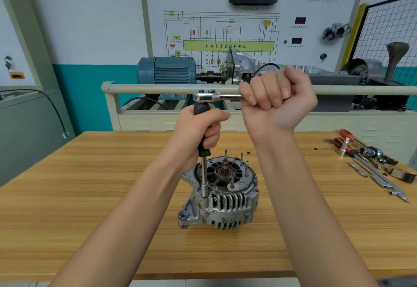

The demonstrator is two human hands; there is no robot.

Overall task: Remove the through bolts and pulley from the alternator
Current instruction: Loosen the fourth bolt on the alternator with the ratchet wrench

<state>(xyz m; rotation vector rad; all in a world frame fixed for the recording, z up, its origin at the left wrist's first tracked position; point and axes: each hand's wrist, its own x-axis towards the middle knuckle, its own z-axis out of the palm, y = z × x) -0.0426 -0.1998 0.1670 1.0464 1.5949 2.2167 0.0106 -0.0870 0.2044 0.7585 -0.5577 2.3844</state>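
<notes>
Now the left hand (198,126) grips the black extension handle (201,115) upright over the alternator (222,194) on the bench (90,196); right hand (277,97) fingers clench the ratchet (214,95).

**What the head view hides or cuts off**

The ratchet handle (216,95) disappears inside the right hand (277,99), only a red sliver showing past the fingers (259,90). The left hand (198,133) covers the middle of the black extension grip (201,108). Where the socket (204,191) meets the alternator (222,193), the bolt head is hidden. The alternator's underside, and any pulley there, cannot be seen. The loose tools (370,160) at the right blur together, too small to sort. The counter (90,196) runs off the left, right and bottom edges, as do both forearms. Small print on the wiring board (228,27) is unreadable
</notes>
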